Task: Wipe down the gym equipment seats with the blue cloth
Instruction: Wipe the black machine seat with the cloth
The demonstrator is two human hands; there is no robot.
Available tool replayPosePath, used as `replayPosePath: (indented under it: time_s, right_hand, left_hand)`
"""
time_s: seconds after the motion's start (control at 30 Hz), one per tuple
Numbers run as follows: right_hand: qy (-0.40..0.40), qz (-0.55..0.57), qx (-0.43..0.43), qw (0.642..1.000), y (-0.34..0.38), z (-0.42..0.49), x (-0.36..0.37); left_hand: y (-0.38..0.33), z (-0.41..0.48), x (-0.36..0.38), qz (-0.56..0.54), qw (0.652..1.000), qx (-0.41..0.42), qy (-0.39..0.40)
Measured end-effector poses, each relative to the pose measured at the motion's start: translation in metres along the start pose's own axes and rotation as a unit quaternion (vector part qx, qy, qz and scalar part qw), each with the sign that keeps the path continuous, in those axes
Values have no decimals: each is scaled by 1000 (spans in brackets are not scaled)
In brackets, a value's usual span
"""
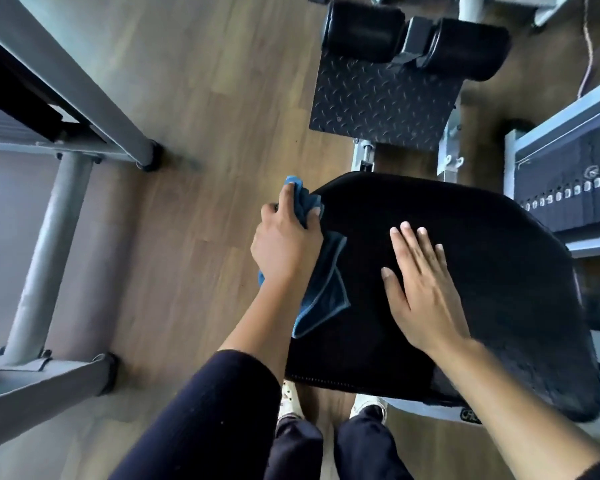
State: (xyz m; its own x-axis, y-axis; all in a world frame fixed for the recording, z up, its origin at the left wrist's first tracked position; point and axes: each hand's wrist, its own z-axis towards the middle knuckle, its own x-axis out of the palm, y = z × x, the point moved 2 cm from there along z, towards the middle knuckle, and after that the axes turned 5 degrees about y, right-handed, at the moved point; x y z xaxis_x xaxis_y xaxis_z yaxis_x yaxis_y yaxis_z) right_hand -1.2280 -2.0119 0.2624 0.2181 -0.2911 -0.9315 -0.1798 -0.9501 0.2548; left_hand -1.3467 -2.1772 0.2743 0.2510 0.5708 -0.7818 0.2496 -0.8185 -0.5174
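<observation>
Two hands on one black seat. Left hand grips the blue cloth at the seat's 9 o'clock edge: fingers clamped around the bunched top, index finger stretched along it, and a loose flap hanging down onto the pad toward 7 o'clock. Right hand lies palm-flat near the seat's centre, fingers straight and slightly apart, holding nothing, likely bracing the pad.

Step in hand, as judged: wiping the left rim. To do it well, flatten the cloth under the palm rather than leaving it wadded, so more fabric meets the pad. Sweep in overlapping strokes from 9 toward 3 o'clock. The right hand covers the middle, so it needs to lift or shift for that patch to get wiped. The rim and the stitched front edge at 6 o'clock also need a pass.

Around:
- A textured foot plate at 12 o'clock, with two black roller pads beyond it.
- A weight stack at 2 o'clock, close beside the seat; it may crowd strokes on that side.
- A grey metal frame at 9 to 10 o'clock, well apart across the wood floor.
- The person's shoes at 6 o'clock, tucked just under the front edge.

Nothing lies on the pad besides the hands and cloth.
</observation>
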Motion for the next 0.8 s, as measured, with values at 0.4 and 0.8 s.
replayPosePath:
  time_s: [0.4,0.8]
  right_hand:
    - [-5,25,15,1000,-11,-64,5]
    - [-12,-41,-50,998,-46,-129,3]
  left_hand:
    - [36,-76,0,66,993,96,-34]
    - [58,-145,3,193,926,325,25]
